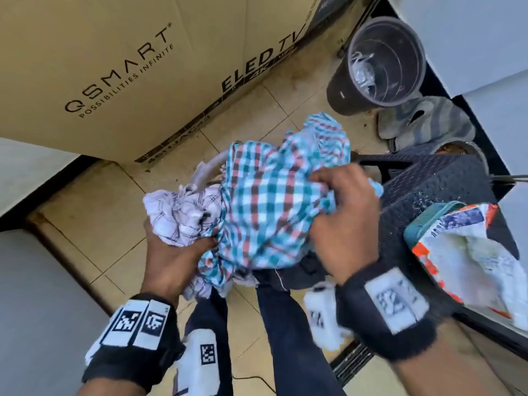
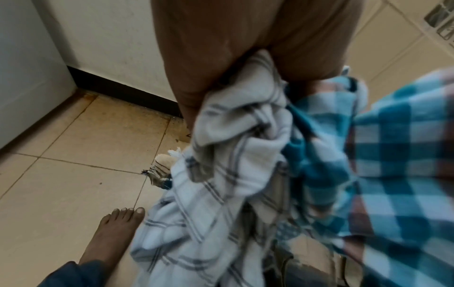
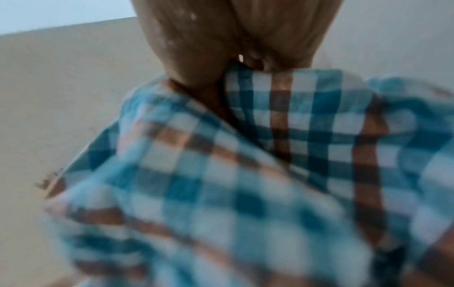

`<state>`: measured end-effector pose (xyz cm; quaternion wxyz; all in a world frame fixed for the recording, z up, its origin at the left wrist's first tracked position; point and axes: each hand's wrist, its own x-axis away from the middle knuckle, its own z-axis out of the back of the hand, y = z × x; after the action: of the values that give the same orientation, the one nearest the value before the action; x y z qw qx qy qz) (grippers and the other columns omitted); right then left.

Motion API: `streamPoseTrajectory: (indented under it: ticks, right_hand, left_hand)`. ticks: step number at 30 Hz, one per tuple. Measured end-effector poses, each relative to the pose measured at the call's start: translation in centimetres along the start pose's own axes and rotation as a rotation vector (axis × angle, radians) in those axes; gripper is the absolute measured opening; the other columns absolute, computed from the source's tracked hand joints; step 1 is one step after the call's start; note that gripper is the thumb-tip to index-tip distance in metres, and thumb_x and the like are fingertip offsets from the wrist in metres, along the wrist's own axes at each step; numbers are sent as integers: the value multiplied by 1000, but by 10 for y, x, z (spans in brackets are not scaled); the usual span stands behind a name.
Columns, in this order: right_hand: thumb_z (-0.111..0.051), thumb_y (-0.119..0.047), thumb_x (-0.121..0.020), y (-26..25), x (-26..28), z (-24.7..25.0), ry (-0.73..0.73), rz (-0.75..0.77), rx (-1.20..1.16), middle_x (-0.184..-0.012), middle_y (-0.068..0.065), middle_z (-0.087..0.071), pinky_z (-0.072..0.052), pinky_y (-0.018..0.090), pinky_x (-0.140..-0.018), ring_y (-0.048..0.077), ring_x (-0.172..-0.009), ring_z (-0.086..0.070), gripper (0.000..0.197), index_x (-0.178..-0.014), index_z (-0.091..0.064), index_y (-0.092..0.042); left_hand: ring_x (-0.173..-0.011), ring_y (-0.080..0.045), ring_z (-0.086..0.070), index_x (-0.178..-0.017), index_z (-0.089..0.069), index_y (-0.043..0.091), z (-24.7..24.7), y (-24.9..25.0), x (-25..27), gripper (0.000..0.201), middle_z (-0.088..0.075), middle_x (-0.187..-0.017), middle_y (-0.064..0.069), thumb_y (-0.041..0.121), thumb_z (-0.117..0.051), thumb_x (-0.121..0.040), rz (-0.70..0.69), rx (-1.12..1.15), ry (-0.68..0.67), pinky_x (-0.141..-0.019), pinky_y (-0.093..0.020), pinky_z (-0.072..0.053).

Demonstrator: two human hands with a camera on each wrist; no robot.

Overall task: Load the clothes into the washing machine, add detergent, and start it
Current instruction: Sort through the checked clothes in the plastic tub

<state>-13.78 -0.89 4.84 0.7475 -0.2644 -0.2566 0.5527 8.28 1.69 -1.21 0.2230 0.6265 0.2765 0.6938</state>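
Observation:
I hold a bundle of clothes above the tiled floor with both hands. My left hand (image 1: 183,250) grips it from below, fingers curled into a crumpled white cloth with thin dark lines (image 1: 180,215). In the left wrist view my left hand (image 2: 221,64) has the white cloth (image 2: 236,124) bunched in its fingers. My right hand (image 1: 343,210) clutches a teal, red and white checked shirt (image 1: 271,201) from above. In the blurred right wrist view, my right hand (image 3: 236,42) grips the checked shirt (image 3: 270,155). An opened detergent bag (image 1: 468,252) lies at the right.
A dark textured basket (image 1: 434,190) stands under the detergent bag. Behind it are a dark bucket (image 1: 357,84) and a grey cloth (image 1: 423,121). A large cardboard TV box (image 1: 128,67) leans at the back. My bare foot (image 2: 115,233) is on the floor tiles (image 1: 94,224).

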Motion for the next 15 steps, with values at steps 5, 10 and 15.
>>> streamPoseTrajectory:
  ticks: [5,10,15]
  right_hand:
    - [-66,5,-78,-13,70,-34,-570,-161,-279,-127,-11,-51,-46,22,-96,6,-119,-52,37,-109,-69,-15]
    - [-46,18,-72,-5,72,-15,-756,-359,-563,-111,-7,-57,-48,39,-86,16,-113,-56,58,-103,-48,-31]
    - [-70,13,-75,21,26,1,-1056,-411,-431,-112,0,-52,-53,39,-87,16,-102,-60,62,-110,-46,-32]
  left_hand:
    - [-122,-21,-60,-140,-46,14,-19,6,26,117,-58,-138,-15,51,-95,-41,163,297,-359,-92,-32,-53]
    - [-138,-13,-45,-157,-3,31,-7,-13,16,141,-39,-155,8,25,-97,-51,57,173,-420,-104,-38,-47]
    - [-125,11,-49,-156,3,26,-7,-18,26,109,-48,-141,28,-12,-66,-81,-33,64,-388,-96,-10,-46]
